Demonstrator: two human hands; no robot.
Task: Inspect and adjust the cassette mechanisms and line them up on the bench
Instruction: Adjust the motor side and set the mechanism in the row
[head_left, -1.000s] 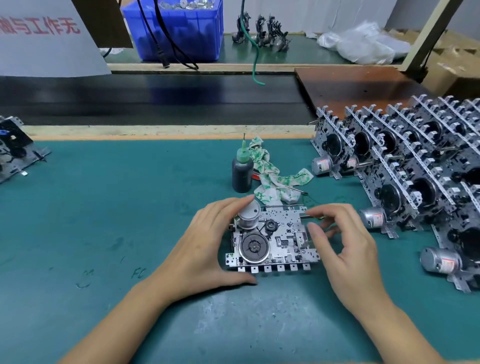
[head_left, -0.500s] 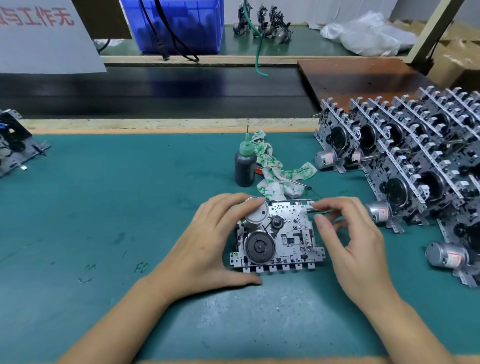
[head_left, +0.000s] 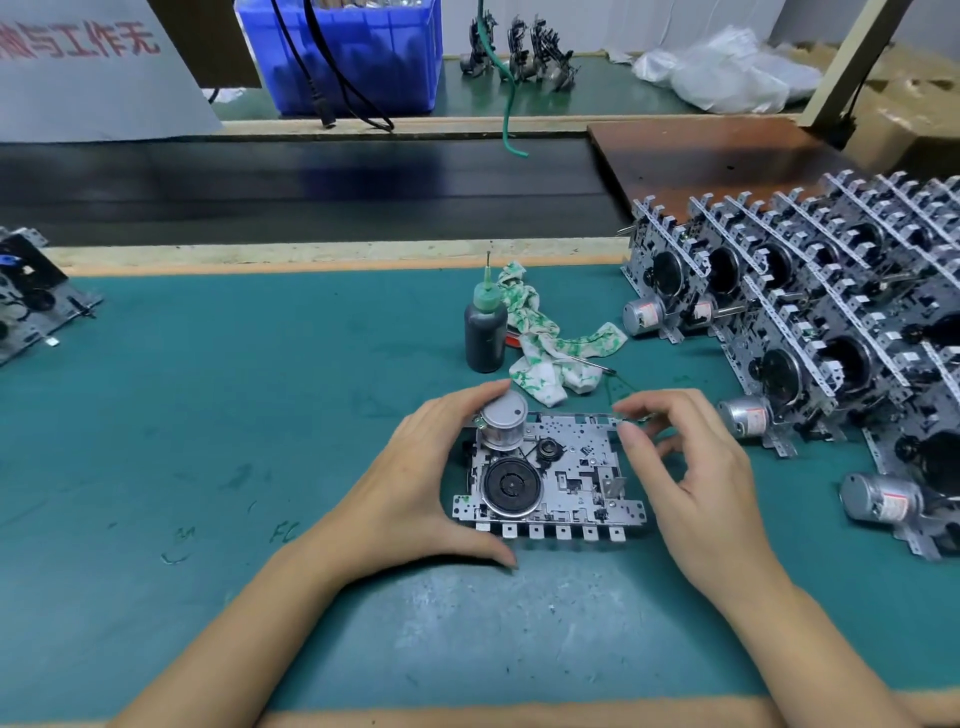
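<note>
A silver cassette mechanism (head_left: 563, 475) with a black flywheel and a round motor lies flat on the green bench mat (head_left: 234, 415), in the middle. My left hand (head_left: 415, 483) curls round its left end, fingers over the motor, thumb along the near edge. My right hand (head_left: 691, 467) is at its right end, thumb and forefinger pinching the far right corner. At the right, several finished mechanisms (head_left: 810, 312) stand leaning in rows.
A dark oil bottle (head_left: 485, 332) with a green needle cap and a green-stained rag (head_left: 550, 343) sit just behind the mechanism. Another mechanism (head_left: 31, 301) lies at the left edge. Beyond are a black conveyor belt (head_left: 311, 187), a blue crate (head_left: 358, 57) and plastic bags (head_left: 727, 67).
My right hand's fingers have moved up to the mechanism's far right corner. My left hand keeps its grip. The view has shifted slightly.
</note>
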